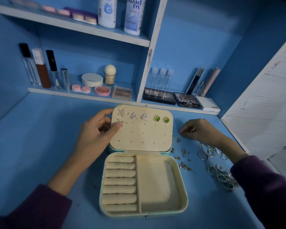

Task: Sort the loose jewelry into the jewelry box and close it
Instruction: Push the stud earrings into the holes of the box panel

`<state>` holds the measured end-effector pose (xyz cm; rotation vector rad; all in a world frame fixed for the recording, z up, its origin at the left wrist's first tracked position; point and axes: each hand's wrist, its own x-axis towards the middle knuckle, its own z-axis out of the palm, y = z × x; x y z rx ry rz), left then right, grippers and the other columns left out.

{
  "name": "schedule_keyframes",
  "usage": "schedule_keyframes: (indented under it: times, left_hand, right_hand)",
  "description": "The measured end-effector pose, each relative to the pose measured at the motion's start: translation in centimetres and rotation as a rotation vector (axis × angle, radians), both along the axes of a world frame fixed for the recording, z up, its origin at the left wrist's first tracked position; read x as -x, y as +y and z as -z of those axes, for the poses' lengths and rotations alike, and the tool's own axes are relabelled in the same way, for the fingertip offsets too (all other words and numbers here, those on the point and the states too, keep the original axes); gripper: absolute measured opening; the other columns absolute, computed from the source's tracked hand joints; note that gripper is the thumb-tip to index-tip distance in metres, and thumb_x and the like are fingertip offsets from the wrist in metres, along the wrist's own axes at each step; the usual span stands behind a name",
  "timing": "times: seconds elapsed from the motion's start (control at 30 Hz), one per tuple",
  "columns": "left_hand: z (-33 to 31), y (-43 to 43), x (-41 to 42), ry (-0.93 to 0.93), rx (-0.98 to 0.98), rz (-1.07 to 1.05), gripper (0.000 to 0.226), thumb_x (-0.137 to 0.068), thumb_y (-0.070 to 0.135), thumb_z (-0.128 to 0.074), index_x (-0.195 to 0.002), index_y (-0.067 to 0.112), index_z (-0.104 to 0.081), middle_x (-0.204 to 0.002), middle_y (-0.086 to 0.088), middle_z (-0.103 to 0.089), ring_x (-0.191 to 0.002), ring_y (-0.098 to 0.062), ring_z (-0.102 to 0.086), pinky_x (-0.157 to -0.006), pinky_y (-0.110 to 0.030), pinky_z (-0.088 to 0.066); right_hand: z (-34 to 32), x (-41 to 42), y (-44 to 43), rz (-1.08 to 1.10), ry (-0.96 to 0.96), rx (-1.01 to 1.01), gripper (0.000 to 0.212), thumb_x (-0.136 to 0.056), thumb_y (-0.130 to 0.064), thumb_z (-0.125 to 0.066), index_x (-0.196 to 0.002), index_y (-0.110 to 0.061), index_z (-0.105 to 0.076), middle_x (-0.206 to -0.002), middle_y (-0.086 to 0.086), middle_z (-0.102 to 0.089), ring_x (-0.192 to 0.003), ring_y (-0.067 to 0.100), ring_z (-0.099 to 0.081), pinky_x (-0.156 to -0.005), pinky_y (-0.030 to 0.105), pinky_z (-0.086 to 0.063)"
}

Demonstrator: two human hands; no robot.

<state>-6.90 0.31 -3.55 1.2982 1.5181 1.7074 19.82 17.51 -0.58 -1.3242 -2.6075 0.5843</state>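
Note:
The jewelry box (182, 192) lies open on the blue table, its cream lid panel (144, 134) raised at the back. Pinned to the panel are a starfish earring (122, 112), a second one (122, 122), two triangular earrings (133, 115) and two green earrings (157, 118). My left hand (96, 134) grips the lid's left edge, its thumb pressing on the second starfish earring. My right hand (200, 130) is right of the lid, fingertips pinching a small piece on the table. Loose earrings (183, 158), a silver chain (208, 151) and several rings (221, 176) lie right of the box.
Behind the box, a low shelf (82, 95) holds cosmetic bottles, compacts and eyeshadow palettes (187, 100). An upper shelf carries two white bottles (133, 15). A white slatted panel (263, 103) stands at the right.

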Motion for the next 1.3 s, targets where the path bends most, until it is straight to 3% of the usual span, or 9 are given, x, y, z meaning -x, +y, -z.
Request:
schedule_keyframes:
  times: [0.23, 0.67, 0.93, 1.13, 1.3]
  left_hand:
    - [0.0, 0.0, 0.0, -0.007, -0.001, 0.006, 0.035, -0.085, 0.006, -0.067, -0.102, 0.036, -0.062, -0.083, 0.0, -0.071, -0.081, -0.027, -0.065, -0.074, -0.035, -0.052]
    - [0.0, 0.1, -0.1, 0.004, 0.005, 0.002, 0.035, -0.085, 0.006, -0.067, -0.1, 0.037, -0.061, -0.082, 0.006, -0.072, -0.079, -0.022, -0.066, -0.069, -0.025, -0.052]
    - [-0.1, 0.0, -0.1, 0.009, 0.0, 0.003, 0.036, -0.085, 0.006, -0.067, -0.101, 0.037, -0.061, -0.082, 0.004, -0.071, -0.08, -0.025, -0.065, -0.071, -0.027, -0.052]
    - [-0.1, 0.1, -0.1, 0.002, -0.001, 0.005, 0.036, -0.085, 0.006, -0.067, -0.1, 0.038, -0.061, -0.082, 0.003, -0.071, -0.08, -0.024, -0.065, -0.069, -0.023, -0.051]
    - [-0.3, -0.1, -0.1, 0.009, -0.001, 0.0, 0.036, -0.085, 0.005, -0.067, -0.1, 0.037, -0.061, -0.082, 0.008, -0.071, -0.074, -0.011, -0.066, -0.066, -0.017, -0.05]
  right_hand:
    - [-0.3, -0.2, 0.1, -0.014, -0.004, -0.016, 0.011, -0.082, -0.006, -0.068, -0.083, -0.016, -0.072, -0.075, -0.015, -0.064, -0.065, -0.015, -0.054, -0.062, 0.001, -0.037]
    - [0.4, 0.0, -0.1, -0.034, -0.01, -0.068, 0.01, -0.08, -0.008, -0.071, -0.078, -0.018, -0.07, -0.08, -0.009, -0.065, -0.073, 0.001, -0.058, -0.065, 0.005, -0.043]
    - [0.5, 0.2, -0.3, -0.075, -0.037, -0.113, 0.013, -0.08, -0.008, -0.07, -0.076, -0.02, -0.066, -0.076, -0.017, -0.059, -0.068, -0.001, -0.056, -0.062, 0.004, -0.041]
    - [0.4, 0.0, -0.7, -0.04, 0.089, -0.113, 0.008, -0.081, -0.007, -0.068, -0.078, -0.015, -0.068, -0.075, -0.011, -0.062, -0.068, -0.004, -0.056, -0.063, 0.004, -0.039]
    - [1.4, -0.5, -0.8, -0.05, 0.007, -0.194, 0.006, -0.081, -0.005, -0.066, -0.079, -0.01, -0.069, -0.075, -0.004, -0.062, -0.066, 0.0, -0.053, -0.063, 0.002, -0.037]
